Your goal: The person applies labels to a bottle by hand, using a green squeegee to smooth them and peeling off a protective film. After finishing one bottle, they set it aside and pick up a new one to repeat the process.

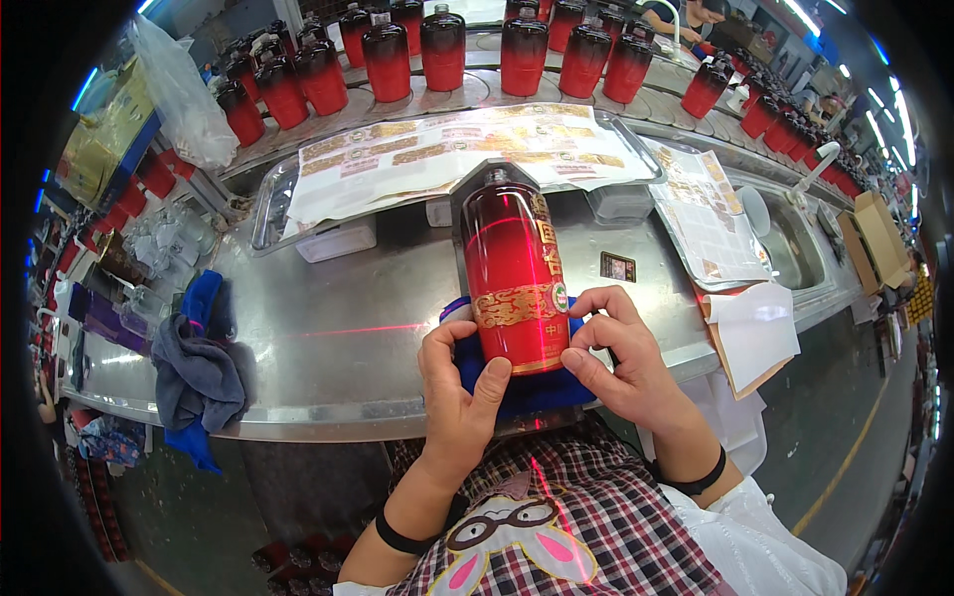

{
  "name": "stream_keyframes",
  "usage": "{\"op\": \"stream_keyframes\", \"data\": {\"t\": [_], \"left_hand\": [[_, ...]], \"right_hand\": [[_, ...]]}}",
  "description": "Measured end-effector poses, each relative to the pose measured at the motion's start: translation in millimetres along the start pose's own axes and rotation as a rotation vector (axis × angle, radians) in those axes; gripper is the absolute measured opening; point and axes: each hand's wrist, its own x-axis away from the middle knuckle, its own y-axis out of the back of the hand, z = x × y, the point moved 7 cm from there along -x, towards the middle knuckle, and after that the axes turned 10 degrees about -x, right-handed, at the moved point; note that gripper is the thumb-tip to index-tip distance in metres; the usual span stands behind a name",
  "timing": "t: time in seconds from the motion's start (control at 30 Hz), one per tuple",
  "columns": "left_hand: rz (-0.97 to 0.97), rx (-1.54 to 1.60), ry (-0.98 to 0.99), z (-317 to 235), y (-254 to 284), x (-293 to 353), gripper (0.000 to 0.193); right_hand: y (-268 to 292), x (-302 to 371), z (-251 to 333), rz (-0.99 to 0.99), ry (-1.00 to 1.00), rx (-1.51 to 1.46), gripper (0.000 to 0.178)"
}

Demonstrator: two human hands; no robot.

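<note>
A glass bottle (509, 263), black at the neck and red below, lies tilted with its base toward me. Gold lettering, a gold patterned band and a small round green-and-white sticker mark its front. It rests in a dark holder (460, 238), with blue cloth (532, 399) under its lower end. My left hand (459, 392) grips the bottle's lower left edge, thumb by the base and fingers curled at the side. At the lower right edge, my right hand (624, 360) has thumb and forefinger close together against the bottle; anything between them is too small to make out.
Behind the bottle, a metal tray (266, 214) holds sheets of gold labels (447, 149). More label sheets (701, 209) lie to the right, near a sink (795, 248). Cloths (199, 372) hang over the left edge. Several red-black bottles (524, 55) stand on the conveyor (477, 84).
</note>
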Motion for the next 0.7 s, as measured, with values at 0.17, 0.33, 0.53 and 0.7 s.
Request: {"op": "stream_keyframes", "data": {"t": [0.17, 0.33, 0.53, 0.7], "left_hand": [[-0.012, -0.042, 0.010, -0.5, 1.3, 0.0, 0.054], [0.056, -0.106, -0.005, -0.9, -2.7, 1.0, 0.046], [0.002, 0.267, 0.019, -0.3, 1.1, 1.7, 0.040], [0.002, 0.017, -0.001, 2.6, 1.0, 3.1, 0.037]], "right_hand": [[0.4, 0.4, -0.9, -0.001, -0.003, -0.011, 0.016], [1.6, 2.1, -1.9, -0.004, -0.008, -0.025, 0.016], [-0.3, 2.4, -3.3, 0.000, -0.022, -0.014, 0.015], [-0.3, 1.3, -3.8, 0.001, -0.020, -0.021, 0.016]]}}
